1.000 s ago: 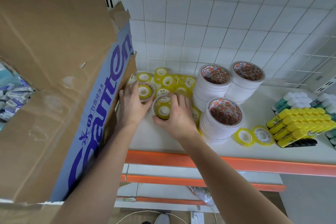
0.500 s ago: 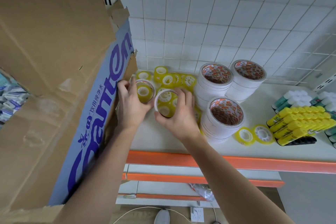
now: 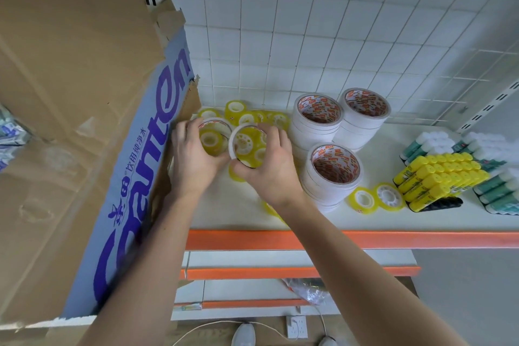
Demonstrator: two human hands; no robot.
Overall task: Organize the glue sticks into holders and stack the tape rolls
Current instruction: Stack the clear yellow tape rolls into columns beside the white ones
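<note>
- While both hands sit over the left end of the white shelf [image 3: 365, 222], each one has its own thin white tape ring: the left hand [image 3: 193, 160] has its fingers curled round the left ring [image 3: 214, 123], and the right hand [image 3: 266, 166] pinches the right ring [image 3: 234, 136] between thumb and curled fingers. The two rings are just beside each other, held above the shelf.
- Right under and behind the rings there's a heap of small yellow tape rolls [image 3: 247, 118]; you can see a few straight through the ring holes.
- A big cardboard box [image 3: 84, 121] with purple lettering crowds the left side, right against the left hand.
- To the right: three stacks of wide white tape rolls [image 3: 332, 174], then two loose yellow rolls [image 3: 376, 199] near the orange shelf edge.
- Far right, yellow glue sticks [image 3: 438, 177] lie packed in a black holder, with green-and-white glue sticks [image 3: 500, 194] beside and behind them, cut off by the frame edge.
- The right forearm hides another yellow roll near the front; can't tell how many are under the hands.
</note>
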